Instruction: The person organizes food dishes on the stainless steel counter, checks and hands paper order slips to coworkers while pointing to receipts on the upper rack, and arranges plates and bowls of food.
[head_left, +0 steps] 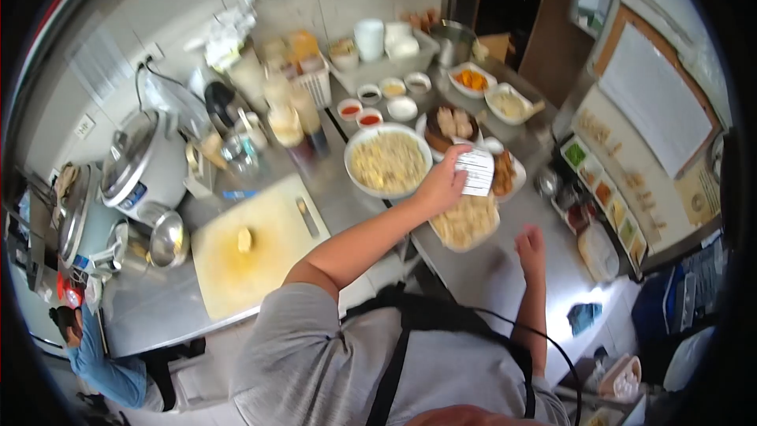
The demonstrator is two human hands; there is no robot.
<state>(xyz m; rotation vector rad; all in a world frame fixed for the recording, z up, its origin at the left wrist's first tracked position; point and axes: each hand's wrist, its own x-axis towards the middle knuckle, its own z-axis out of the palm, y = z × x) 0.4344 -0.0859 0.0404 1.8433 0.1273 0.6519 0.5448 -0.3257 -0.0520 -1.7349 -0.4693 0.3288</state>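
My left hand (pixel 443 185) pinches a white paper slip (pixel 476 171) printed with dark lines, held up over the steel counter. Beneath and around it are a large bowl of pale yellowish food (pixel 388 159), a tray of pale, flat pieces (pixel 467 223) and a dish of browned food (pixel 503 173). Just behind the slip stands a dark round dish with pale pieces (pixel 453 122). My right hand (pixel 530 243) is curled closed above the counter to the right, slightly blurred, with nothing visible in it.
On the left counter lie a cutting board (pixel 225 272) with a small yellowish piece (pixel 245 240), metal bowls (pixel 169 238) and a rice cooker (pixel 142 162). Small sauce cups (pixel 369 117) and bottles stand behind. At lower left is another person (pixel 110 363). A shelf of containers (pixel 603 185) borders the right.
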